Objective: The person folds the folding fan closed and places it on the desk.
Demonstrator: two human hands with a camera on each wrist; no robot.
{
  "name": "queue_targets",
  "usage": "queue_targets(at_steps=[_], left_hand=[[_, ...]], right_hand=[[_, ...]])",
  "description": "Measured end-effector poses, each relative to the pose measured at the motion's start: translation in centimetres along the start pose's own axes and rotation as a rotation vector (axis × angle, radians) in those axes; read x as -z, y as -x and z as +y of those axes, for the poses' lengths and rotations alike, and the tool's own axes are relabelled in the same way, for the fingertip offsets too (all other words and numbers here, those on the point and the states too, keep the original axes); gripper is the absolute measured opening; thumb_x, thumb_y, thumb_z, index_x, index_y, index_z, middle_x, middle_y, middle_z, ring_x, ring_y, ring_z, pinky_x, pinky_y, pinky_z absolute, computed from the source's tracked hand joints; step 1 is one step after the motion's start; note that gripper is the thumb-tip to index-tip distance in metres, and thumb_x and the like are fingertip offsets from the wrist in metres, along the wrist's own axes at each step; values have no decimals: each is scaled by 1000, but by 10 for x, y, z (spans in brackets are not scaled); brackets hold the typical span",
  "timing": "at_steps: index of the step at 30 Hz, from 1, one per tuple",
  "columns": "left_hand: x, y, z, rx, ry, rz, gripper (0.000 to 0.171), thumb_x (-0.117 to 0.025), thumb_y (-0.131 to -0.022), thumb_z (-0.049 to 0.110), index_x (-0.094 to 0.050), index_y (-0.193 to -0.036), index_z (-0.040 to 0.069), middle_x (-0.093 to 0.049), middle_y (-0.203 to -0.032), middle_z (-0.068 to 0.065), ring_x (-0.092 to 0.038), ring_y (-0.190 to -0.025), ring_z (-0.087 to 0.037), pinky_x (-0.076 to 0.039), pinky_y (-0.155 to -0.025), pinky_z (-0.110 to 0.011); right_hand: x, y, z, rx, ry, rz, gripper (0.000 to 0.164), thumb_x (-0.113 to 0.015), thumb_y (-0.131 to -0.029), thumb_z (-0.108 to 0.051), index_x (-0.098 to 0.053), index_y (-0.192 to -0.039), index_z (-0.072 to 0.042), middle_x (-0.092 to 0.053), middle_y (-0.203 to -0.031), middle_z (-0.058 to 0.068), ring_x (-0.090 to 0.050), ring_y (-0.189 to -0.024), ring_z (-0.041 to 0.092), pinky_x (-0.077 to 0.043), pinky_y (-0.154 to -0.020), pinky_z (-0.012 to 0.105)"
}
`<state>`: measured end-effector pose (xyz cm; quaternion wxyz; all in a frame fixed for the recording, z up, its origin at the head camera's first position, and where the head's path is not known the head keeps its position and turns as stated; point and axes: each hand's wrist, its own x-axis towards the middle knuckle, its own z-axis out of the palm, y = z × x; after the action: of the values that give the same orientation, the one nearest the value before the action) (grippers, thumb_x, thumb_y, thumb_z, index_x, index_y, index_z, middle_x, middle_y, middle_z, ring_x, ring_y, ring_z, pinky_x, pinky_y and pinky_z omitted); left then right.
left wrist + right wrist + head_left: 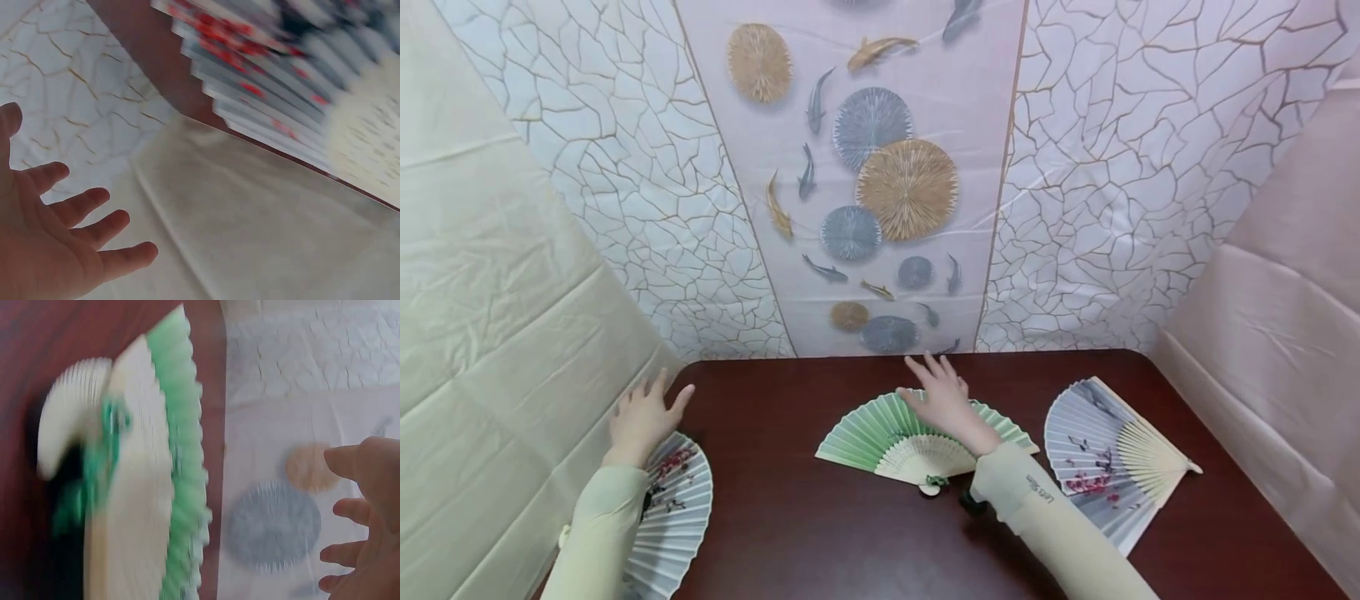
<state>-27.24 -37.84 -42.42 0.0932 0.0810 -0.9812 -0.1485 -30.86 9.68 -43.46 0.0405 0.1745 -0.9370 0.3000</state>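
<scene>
A green folding fan (857, 433) lies spread at the middle of the dark table, its pale ribs and green tassel (937, 481) toward the near side. Above this fan is my right hand (946, 404), fingers spread and holding nothing; the right wrist view shows the fan (181, 456) apart from the fingers. At the left, my left hand (640, 425) reaches past the far end of a grey-white folding fan (681, 508) with red blossoms. My forearm covers part of that fan. Its fingers are spread with nothing in them, and the left wrist view shows the fan (262, 94) away from them.
Another spread fan (1090, 458), grey-blue with red blossoms, lies at the right side of the table (775, 533). Behind the table hangs a patterned cloth (880, 275) with fish and round shapes. Beige cloth (512, 350) walls slope along both sides.
</scene>
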Motion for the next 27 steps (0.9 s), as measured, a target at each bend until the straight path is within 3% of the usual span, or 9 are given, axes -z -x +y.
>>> queue_targets(at_steps=[5, 10, 14, 19, 27], left_hand=[[-3, 13, -24, 47, 10, -44, 84, -32, -104, 60, -18, -156, -6, -21, -148, -44, -23, -129, -68, -26, -100, -79], [-9, 20, -39, 51, 12, -103, 84, -34, -105, 56, -20, -152, -12, -21, -145, -46, -22, -129, -69, -29, -99, -79], [-14, 22, -44, 46, 13, -137, 83, -36, -105, 54, -22, -151, -13, -24, -143, -47, -26, -125, -70, -32, -96, -80], [-15, 23, -47, 29, 0, -142, 70, -43, -105, 43, -33, -145, -14, -32, -138, -48, -35, -119, -70, -38, -91, -77], [-15, 18, -48, 31, -25, -222, 67, -49, -100, 35, -37, -143, -14, -36, -139, -47, -38, -122, -68, -42, -92, -74]], right_hand=[[-26, 3, -27, 80, -34, -30, 61, -60, -102, -38, -40, -155, -16, -21, -163, 21, -12, -150, 45, -21, -111, 75], [-54, 10, -53, 174, -39, -102, 58, -61, -102, -36, -45, -152, -13, -28, -161, 20, -19, -149, 43, -24, -113, 70], [-76, 16, -72, 242, -2, -163, 56, -61, -101, -35, -47, -151, -11, -34, -159, 19, -27, -148, 40, -28, -114, 65], [-99, 22, -92, 283, 67, -237, 56, -57, -102, -42, -46, -152, -18, -36, -159, 14, -30, -148, 32, -33, -114, 61], [-120, 28, -122, 428, 131, -347, 55, -57, -101, -45, -49, -150, -22, -39, -158, 9, -33, -147, 29, -37, -112, 56]])
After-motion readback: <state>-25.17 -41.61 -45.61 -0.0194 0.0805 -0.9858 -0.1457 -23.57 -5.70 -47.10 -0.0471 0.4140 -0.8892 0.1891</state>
